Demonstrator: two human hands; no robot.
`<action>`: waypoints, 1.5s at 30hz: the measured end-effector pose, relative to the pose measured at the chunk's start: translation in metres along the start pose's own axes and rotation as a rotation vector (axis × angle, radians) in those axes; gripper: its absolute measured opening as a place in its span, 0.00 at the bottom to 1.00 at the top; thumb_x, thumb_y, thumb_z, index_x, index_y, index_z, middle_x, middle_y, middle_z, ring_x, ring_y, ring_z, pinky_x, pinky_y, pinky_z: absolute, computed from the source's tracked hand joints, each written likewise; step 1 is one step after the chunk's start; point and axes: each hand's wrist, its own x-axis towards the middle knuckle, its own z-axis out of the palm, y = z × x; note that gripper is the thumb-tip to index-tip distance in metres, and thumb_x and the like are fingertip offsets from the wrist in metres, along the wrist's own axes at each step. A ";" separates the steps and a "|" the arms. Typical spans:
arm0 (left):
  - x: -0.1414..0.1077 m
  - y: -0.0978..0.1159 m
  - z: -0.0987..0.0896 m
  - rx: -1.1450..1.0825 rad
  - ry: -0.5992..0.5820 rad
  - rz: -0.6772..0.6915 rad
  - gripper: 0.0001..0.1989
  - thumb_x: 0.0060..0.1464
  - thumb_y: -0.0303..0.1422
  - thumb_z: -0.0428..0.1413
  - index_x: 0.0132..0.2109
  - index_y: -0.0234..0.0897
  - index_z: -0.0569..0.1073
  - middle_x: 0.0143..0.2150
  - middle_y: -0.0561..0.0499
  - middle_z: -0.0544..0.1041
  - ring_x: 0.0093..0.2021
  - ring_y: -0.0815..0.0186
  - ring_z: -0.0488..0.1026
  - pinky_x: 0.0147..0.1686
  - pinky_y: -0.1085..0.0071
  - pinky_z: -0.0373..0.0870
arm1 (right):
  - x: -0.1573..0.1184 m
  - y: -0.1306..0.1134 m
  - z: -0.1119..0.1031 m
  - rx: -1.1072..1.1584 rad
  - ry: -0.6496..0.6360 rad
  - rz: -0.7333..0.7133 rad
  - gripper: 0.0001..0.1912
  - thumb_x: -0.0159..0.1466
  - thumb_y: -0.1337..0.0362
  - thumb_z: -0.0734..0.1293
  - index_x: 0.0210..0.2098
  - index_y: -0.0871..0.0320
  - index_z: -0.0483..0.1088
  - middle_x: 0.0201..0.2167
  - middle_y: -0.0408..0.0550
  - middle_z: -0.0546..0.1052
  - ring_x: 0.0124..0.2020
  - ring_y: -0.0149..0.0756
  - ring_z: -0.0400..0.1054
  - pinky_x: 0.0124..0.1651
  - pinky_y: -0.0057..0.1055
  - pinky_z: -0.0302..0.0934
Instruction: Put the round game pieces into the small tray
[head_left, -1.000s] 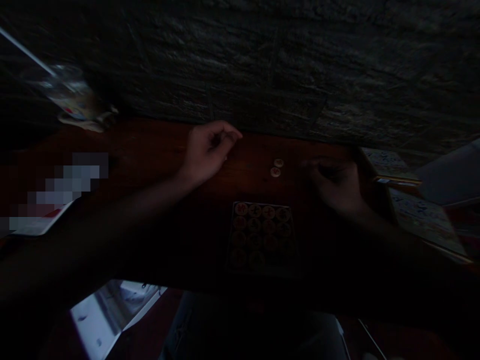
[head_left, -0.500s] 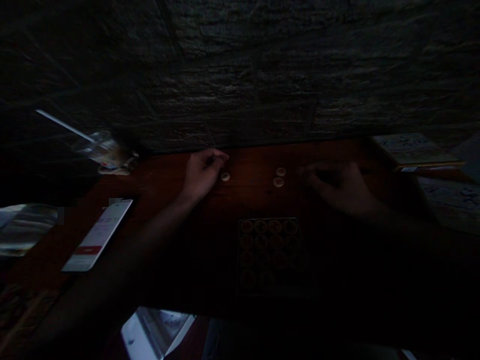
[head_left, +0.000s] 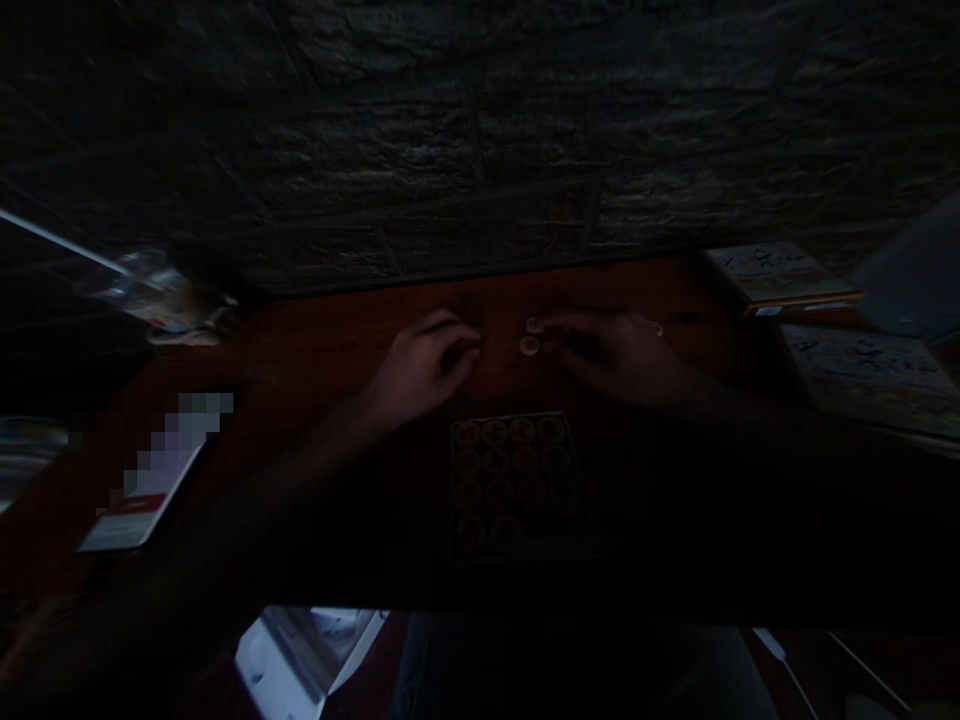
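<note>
Two round, pale wooden game pieces with characters, the upper one (head_left: 535,325) and the lower one (head_left: 529,346), lie close together on the dark reddish table. My right hand (head_left: 626,355) is beside them, its index fingertip at the upper piece and its thumb apart below, near the lower one. Behind its knuckles part of a third round piece (head_left: 657,328) shows. To the left my left hand (head_left: 427,365) is curled, fingertips and thumb close together; whatever lies between them is hidden in the dark. Nearer me lies a square box (head_left: 559,548) holding rows of similar round pieces.
A phone (head_left: 142,505) lies at the left, behind it a clear cup with a straw (head_left: 154,295). Two flat printed boxes, one farther back (head_left: 784,275) and one nearer (head_left: 874,375), lie at the right. A stone wall (head_left: 450,150) borders the table. Below its front edge sits an open white box (head_left: 281,660).
My right hand has moved left to the two pieces. The single piece beside my left hand is out of sight there, and that hand is more curled. The view has shifted slightly right.
</note>
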 end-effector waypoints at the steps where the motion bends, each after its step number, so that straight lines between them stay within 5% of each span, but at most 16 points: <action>1: 0.000 0.004 0.002 -0.026 -0.016 0.028 0.11 0.68 0.34 0.56 0.50 0.35 0.81 0.49 0.42 0.83 0.49 0.56 0.81 0.51 0.59 0.78 | 0.000 -0.003 0.001 -0.031 -0.019 -0.033 0.18 0.72 0.60 0.69 0.59 0.54 0.79 0.53 0.52 0.85 0.47 0.45 0.81 0.50 0.39 0.72; 19: 0.001 0.009 0.009 -0.102 -0.014 0.103 0.10 0.68 0.32 0.57 0.49 0.35 0.82 0.47 0.44 0.84 0.47 0.60 0.82 0.49 0.64 0.78 | -0.002 -0.009 0.003 -0.147 -0.202 -0.155 0.12 0.73 0.59 0.68 0.51 0.55 0.82 0.57 0.56 0.79 0.55 0.48 0.77 0.55 0.41 0.70; 25: 0.000 0.011 0.009 -0.120 -0.011 0.099 0.10 0.68 0.32 0.57 0.48 0.35 0.83 0.46 0.45 0.84 0.47 0.60 0.83 0.48 0.65 0.78 | -0.002 -0.008 0.003 -0.095 -0.190 -0.190 0.12 0.75 0.61 0.66 0.45 0.56 0.82 0.49 0.55 0.83 0.47 0.46 0.79 0.47 0.38 0.70; 32: 0.000 0.013 0.007 -0.185 0.061 -0.012 0.10 0.69 0.33 0.57 0.47 0.36 0.83 0.44 0.45 0.86 0.43 0.61 0.83 0.43 0.66 0.76 | -0.005 -0.010 0.000 -0.025 0.070 -0.065 0.14 0.75 0.58 0.67 0.53 0.52 0.83 0.50 0.48 0.87 0.46 0.46 0.84 0.47 0.38 0.75; 37: -0.002 0.007 0.007 -0.220 0.182 -0.132 0.10 0.68 0.38 0.59 0.43 0.42 0.84 0.41 0.49 0.88 0.37 0.61 0.83 0.35 0.67 0.75 | -0.008 -0.014 0.003 0.003 0.083 -0.049 0.14 0.75 0.61 0.68 0.55 0.52 0.83 0.53 0.49 0.86 0.50 0.46 0.84 0.52 0.39 0.76; 45: 0.000 0.022 0.008 -0.375 -0.035 -0.067 0.11 0.67 0.40 0.60 0.43 0.41 0.85 0.40 0.50 0.88 0.36 0.63 0.84 0.36 0.69 0.76 | -0.009 -0.016 0.011 0.135 0.037 -0.296 0.10 0.72 0.68 0.71 0.49 0.52 0.83 0.48 0.47 0.87 0.47 0.39 0.83 0.49 0.33 0.74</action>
